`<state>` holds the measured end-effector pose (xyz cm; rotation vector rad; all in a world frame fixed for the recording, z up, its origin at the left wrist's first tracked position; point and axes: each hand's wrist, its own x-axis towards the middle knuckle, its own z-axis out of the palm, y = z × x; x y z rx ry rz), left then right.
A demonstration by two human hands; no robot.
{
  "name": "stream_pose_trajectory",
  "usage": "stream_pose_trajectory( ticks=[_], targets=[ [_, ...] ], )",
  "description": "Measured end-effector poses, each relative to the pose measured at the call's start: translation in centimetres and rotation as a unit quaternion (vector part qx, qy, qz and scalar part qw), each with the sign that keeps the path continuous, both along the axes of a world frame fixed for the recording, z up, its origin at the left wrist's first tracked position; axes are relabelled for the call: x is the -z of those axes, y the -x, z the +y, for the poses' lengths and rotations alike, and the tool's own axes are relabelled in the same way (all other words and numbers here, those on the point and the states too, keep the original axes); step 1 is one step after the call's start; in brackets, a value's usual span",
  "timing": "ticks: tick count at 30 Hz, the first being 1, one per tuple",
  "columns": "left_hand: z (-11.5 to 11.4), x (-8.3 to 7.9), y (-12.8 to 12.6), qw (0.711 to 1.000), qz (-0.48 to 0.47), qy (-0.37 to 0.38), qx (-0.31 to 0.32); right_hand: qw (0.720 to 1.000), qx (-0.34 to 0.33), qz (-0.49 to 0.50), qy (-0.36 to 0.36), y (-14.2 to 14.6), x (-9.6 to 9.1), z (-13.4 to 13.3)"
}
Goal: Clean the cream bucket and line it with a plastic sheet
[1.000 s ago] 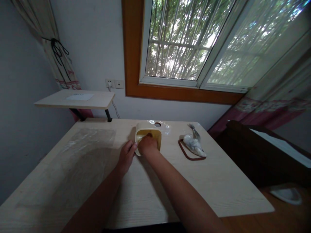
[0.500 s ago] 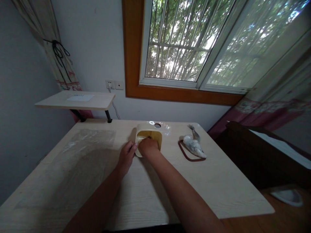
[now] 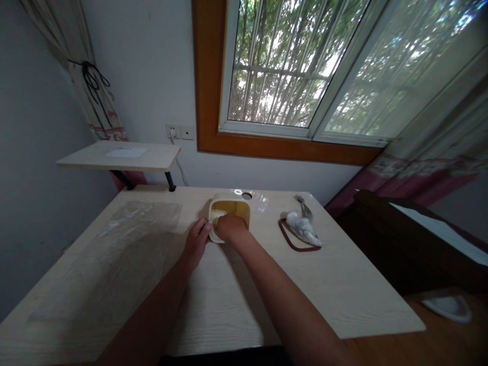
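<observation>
A cream box [image 3: 210, 211] with a yellowish inside stands on the table, tipped so that its opening faces me. My left hand [image 3: 197, 238] grips the box's left rim, thumb and fingers closed on it. Into the opening reaches my right hand [image 3: 230, 227], its fingers curled inward near the inner left wall. Those fingertips are hidden, and what they hold, if anything, does not show. To the right of the box lie a whitish knotted plastic bag [image 3: 303, 227] and a brown looped band [image 3: 292, 245], the bag partly over the band.
A flat clear plastic sheet [image 3: 145, 218] covers part of the table's left side. Behind it rises a small raised shelf [image 3: 152, 157] with a paper label [image 3: 126, 152]. A round cable hole [image 3: 247, 195] is at the table's back edge, below the window [image 3: 282, 66].
The box has shifted slightly to the left, with my left hand still on its rim. My right hand stays inside, its knuckles turned a little.
</observation>
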<state>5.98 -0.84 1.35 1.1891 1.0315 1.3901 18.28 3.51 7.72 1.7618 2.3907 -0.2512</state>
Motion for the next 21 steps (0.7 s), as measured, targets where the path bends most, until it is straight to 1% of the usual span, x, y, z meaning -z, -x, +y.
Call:
stream_pose_trajectory(
  ticks=[5, 12, 18, 21],
  targets=[
    [0.2, 0.1, 0.2, 0.999, -0.031, 0.025, 0.011, 1.0, -0.023, 0.016, 0.002, 0.1, 0.2, 0.2],
    [0.2, 0.3, 0.4, 0.999, -0.042, 0.024, 0.015, 0.999, -0.032, 0.035, -0.002, 0.0, 0.2, 0.1],
    [0.5, 0.9, 0.2, 1.0, -0.017, -0.006, 0.021, 0.998, -0.038, 0.047, 0.004, -0.4, -0.3, -0.5],
    [0.4, 0.9, 0.2, 0.999, 0.006, -0.022, 0.029, 0.997, -0.05, 0.056, 0.0, -0.7, -0.6, -1.4]
  ],
)
